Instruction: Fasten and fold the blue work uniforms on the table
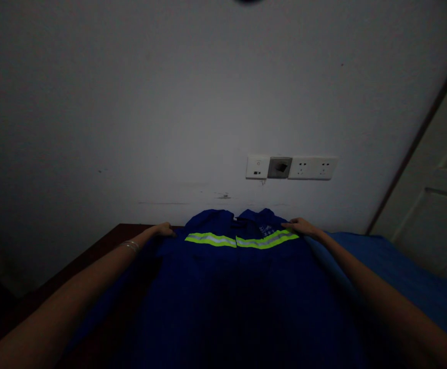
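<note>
Fingers of the left hand (164, 230) and right hand (303, 227) appear pinched on either side of a blue jacket (231, 264), spread collar-far over the dark red tabletop (111, 238). It is probably light, soft and limp, best held at both shoulders. Blue cloth (373, 251) lies right; the wall (169, 102) stands beyond.

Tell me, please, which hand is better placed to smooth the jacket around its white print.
Probably the right hand: it touches the jacket just beside the print, whereas the left hand is at the jacket's opposite side.
</note>
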The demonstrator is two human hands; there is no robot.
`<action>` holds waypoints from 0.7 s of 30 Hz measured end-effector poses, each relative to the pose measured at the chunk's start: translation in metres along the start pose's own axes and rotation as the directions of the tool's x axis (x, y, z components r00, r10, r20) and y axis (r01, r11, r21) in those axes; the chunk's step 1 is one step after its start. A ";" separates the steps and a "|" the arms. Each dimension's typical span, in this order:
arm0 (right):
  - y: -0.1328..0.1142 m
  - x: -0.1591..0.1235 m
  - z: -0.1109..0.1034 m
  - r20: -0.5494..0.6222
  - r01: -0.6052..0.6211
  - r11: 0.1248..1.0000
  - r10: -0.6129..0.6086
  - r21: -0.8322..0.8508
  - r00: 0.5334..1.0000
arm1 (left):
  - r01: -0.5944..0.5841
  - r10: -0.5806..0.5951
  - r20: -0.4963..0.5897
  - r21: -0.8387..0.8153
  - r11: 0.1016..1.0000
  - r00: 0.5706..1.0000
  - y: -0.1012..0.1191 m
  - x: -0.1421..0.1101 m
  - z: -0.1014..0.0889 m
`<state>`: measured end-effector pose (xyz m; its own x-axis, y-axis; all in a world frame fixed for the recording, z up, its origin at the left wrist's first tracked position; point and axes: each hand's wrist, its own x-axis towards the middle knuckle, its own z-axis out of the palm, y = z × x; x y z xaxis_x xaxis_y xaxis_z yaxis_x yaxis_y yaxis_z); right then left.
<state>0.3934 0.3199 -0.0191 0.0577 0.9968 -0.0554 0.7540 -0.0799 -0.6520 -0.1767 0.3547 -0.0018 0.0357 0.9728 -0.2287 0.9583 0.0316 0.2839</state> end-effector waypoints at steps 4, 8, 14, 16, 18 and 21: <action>-0.012 0.003 0.011 -0.036 -0.008 0.980 0.016 0.201 0.999 | 0.051 -0.053 -0.015 -0.121 0.991 0.998 0.009 0.004 0.005; -0.019 0.009 0.018 -0.156 0.043 0.999 -0.041 0.009 0.987 | -0.013 0.008 -0.076 -0.059 0.998 0.997 0.014 0.006 0.011; -0.016 0.009 0.016 -0.262 0.073 0.983 -0.116 -0.167 0.958 | -0.075 0.119 -0.236 0.188 0.979 0.965 0.000 0.005 0.013; -0.012 0.004 0.016 -0.302 0.022 0.949 -0.121 -0.314 0.946 | -0.065 0.148 -0.274 0.291 0.954 0.950 -0.005 0.000 0.015; -0.011 -0.002 0.017 -0.336 -0.066 0.876 -0.113 -0.478 0.935 | -0.038 0.161 -0.300 0.378 0.925 0.940 -0.007 -0.007 0.017; -0.013 -0.009 0.021 -0.369 -0.150 0.785 -0.106 -0.601 0.923 | -0.003 0.154 -0.318 0.428 0.904 0.936 -0.006 -0.016 0.018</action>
<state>0.3692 0.3121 -0.0255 0.2149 0.9305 0.2967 0.9765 -0.2098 -0.0493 -0.1781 0.3353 -0.0165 0.0905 0.9879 0.1256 0.9873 -0.0724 -0.1415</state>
